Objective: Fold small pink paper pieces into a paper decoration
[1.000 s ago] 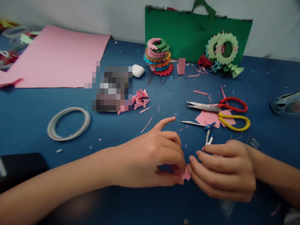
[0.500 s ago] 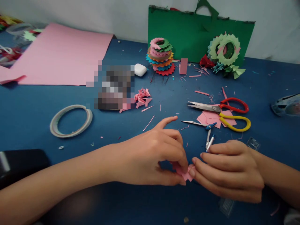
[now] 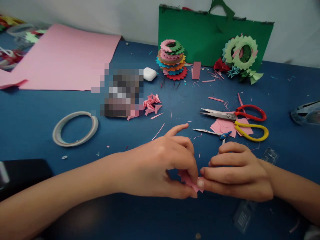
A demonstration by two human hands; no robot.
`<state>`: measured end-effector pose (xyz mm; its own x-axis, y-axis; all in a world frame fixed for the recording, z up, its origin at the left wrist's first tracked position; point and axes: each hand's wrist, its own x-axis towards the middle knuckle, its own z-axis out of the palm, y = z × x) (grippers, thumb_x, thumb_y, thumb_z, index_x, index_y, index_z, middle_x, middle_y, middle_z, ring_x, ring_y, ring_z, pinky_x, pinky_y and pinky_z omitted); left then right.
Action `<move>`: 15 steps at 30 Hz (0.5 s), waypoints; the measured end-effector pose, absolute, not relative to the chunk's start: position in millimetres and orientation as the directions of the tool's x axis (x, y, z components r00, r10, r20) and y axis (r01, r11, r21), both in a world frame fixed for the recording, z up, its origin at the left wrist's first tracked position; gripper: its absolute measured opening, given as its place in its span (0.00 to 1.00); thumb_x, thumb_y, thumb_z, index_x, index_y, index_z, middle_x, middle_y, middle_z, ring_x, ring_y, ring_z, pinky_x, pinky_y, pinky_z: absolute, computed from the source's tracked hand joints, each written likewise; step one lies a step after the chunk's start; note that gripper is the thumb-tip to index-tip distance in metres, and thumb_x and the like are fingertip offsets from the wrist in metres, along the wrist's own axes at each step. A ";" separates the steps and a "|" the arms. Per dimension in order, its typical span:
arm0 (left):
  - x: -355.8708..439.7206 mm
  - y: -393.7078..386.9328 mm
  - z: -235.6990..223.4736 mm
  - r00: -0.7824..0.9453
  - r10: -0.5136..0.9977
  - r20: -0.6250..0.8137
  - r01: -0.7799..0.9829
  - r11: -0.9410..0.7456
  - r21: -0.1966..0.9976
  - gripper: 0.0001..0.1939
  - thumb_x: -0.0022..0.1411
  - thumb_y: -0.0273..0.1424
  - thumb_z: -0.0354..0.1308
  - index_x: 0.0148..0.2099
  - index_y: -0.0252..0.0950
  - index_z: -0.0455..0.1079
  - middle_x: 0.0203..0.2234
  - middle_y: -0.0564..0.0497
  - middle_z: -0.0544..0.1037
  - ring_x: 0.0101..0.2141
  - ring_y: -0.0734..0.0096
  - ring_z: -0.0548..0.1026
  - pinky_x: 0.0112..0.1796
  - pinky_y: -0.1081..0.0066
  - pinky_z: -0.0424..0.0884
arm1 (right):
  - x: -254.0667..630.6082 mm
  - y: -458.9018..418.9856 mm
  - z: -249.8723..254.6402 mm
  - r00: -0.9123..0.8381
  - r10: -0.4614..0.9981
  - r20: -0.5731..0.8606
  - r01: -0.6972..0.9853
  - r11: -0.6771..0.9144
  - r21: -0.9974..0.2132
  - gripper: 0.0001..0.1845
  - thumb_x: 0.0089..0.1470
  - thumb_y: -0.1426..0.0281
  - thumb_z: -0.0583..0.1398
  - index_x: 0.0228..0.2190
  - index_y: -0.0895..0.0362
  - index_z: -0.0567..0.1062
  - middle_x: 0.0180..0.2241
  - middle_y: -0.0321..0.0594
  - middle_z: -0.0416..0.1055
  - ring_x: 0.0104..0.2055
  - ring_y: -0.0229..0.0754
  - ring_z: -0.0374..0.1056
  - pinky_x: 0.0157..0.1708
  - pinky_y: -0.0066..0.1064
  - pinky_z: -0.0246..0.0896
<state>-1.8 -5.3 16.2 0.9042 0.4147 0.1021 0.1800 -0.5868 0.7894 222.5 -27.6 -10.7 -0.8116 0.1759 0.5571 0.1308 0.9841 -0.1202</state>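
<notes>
"Where is the folded pink paper (image 3: 187,179) sitting, and which way is it pointing?"

"It is sitting between the 2 hands, over the blue table (image 3: 140,220). Its long axis is slanting from upper left to lower right, and the lower-right end is pointing toward the fingertips of the right hand (image 3: 237,175)."

"How are the fingers standing?"

"The left hand (image 3: 160,166) is pinching the paper between thumb and index finger, while 1 finger is sticking out, well clear of it. The right hand is curling its fingers close together, with 1 fingertip meeting the paper's right end; whether it is gripping there, I cannot tell."

"Is any writing showing?"

"A clear plastic piece (image 3: 242,216) below the right hand is carrying small pale marks, too small for reading."

"And the materials?"

"The pink paper is showing a matte surface and a jagged, zigzag edge. Farther back, the scissors (image 3: 230,116) are lying over flat pink scraps (image 3: 217,126), their metal blades pointing left, with 1 red and 1 yellow handle loop. A blue and metal compass (image 3: 225,135) is lying just in front of them. A round tape roll (image 3: 57,133) is lying flat at left, and toothed paper rings (image 3: 172,60) are standing stacked near the green board (image 3: 197,36)."
</notes>
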 end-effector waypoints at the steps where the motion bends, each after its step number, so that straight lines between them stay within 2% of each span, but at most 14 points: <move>1: -2.3 -5.3 17.1 0.899 0.425 0.105 0.184 -0.584 0.791 0.05 0.53 0.29 0.65 0.29 0.36 0.71 0.24 0.60 0.78 0.32 0.78 0.73 0.62 0.59 0.38 | 222.9 -28.0 -12.5 -0.799 0.184 0.572 0.132 0.983 -0.131 0.09 0.56 0.75 0.59 0.39 0.55 0.77 0.34 0.30 0.76 0.34 0.32 0.67 0.34 0.29 0.60; 4: -3.4 -5.5 19.7 0.886 0.449 0.118 0.194 -0.589 0.784 0.05 0.53 0.28 0.65 0.30 0.37 0.71 0.25 0.61 0.78 0.33 0.79 0.73 0.62 0.59 0.40 | 224.0 -30.3 -14.0 -0.748 0.210 0.630 0.161 0.978 -0.135 0.10 0.59 0.75 0.55 0.40 0.57 0.76 0.35 0.31 0.76 0.34 0.32 0.68 0.35 0.31 0.59; 8: -2.8 -5.7 20.7 0.886 0.443 0.138 0.196 -0.627 0.754 0.04 0.55 0.28 0.64 0.31 0.37 0.71 0.25 0.61 0.78 0.32 0.79 0.72 0.62 0.59 0.39 | 225.1 -32.7 -10.1 -0.738 0.264 0.621 0.228 0.964 -0.140 0.11 0.59 0.75 0.54 0.35 0.57 0.77 0.35 0.32 0.77 0.35 0.33 0.69 0.37 0.31 0.59; 15: -3.5 -7.4 19.1 0.893 0.428 0.141 0.198 -0.654 0.730 0.02 0.56 0.26 0.62 0.32 0.37 0.71 0.27 0.61 0.78 0.34 0.78 0.71 0.62 0.57 0.36 | 223.6 -30.9 -12.1 -0.744 0.173 0.645 0.223 0.975 -0.005 0.12 0.59 0.75 0.54 0.34 0.53 0.78 0.34 0.28 0.77 0.34 0.32 0.68 0.35 0.31 0.59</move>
<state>-3.5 -7.4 19.1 0.8929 0.4276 0.1412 0.1978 -0.6540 0.7302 223.6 -30.9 -12.1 -0.7439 0.1735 0.6454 0.2233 0.9747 -0.0047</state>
